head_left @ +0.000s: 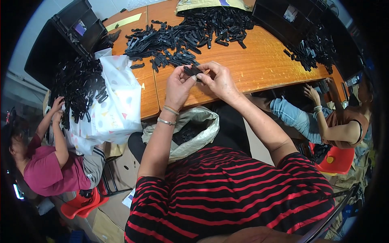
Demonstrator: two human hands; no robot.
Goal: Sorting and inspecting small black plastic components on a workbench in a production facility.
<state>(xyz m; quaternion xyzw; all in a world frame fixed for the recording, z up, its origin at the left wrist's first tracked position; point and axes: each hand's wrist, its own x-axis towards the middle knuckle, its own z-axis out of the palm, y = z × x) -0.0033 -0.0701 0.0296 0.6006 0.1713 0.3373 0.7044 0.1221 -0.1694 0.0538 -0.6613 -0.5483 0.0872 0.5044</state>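
Both my hands meet over the near edge of the wooden table (259, 65). My left hand (178, 84) pinches a small black plastic part (189, 71) between thumb and fingers. From the other side my right hand (219, 81) grips the same black plastic part, thumb pressed against it. Its exact kind is too small to make out. Just beyond my fingers spreads a large heap of similar black plastic parts (178, 38). Below my hands an open pale sack (208, 121) rests at my lap, with dark pieces inside.
A white patterned cloth (121, 93) hangs at left beside another black heap (77, 89). Dark crates (63, 40) stand at far left and far right (289, 20). One person (52, 166) works at left, another (342, 125) at right. Red stools (83, 202) stand nearby.
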